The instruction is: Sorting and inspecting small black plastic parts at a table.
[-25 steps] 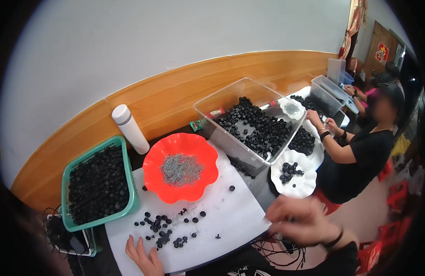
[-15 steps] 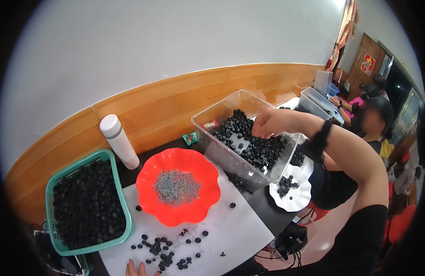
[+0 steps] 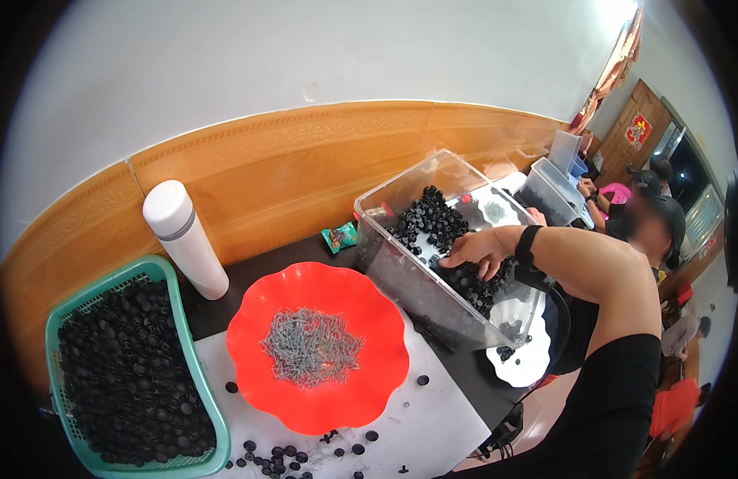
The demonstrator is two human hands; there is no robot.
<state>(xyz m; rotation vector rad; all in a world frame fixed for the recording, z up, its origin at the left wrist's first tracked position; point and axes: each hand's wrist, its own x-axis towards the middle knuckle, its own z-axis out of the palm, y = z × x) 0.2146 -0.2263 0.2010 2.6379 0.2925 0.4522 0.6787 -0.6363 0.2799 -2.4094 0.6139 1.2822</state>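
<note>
at the near edge, loose small black round plastic caps (image 3: 282, 457) lie scattered on a white sheet (image 3: 433, 415) that covers part of the dark table (image 3: 261, 267). just behind them sits a scalloped red plastic plate (image 3: 369, 319) with a heap of grey metal screws (image 3: 311, 347) in its middle. to the left stands a green mesh plastic basket (image 3: 195, 375) full of black caps. farther back, the right hand (image 3: 476, 249) reaches into a clear rectangular plastic bin (image 3: 401, 275), its fingers (image 3: 487, 267) curled down onto the black ribbed caps (image 3: 433, 223) inside; whether they grip any i cannot tell. a white cylindrical flask (image 3: 185, 238) stands against the wooden wall panel (image 3: 289, 176). the left hand is out of view.
</note>
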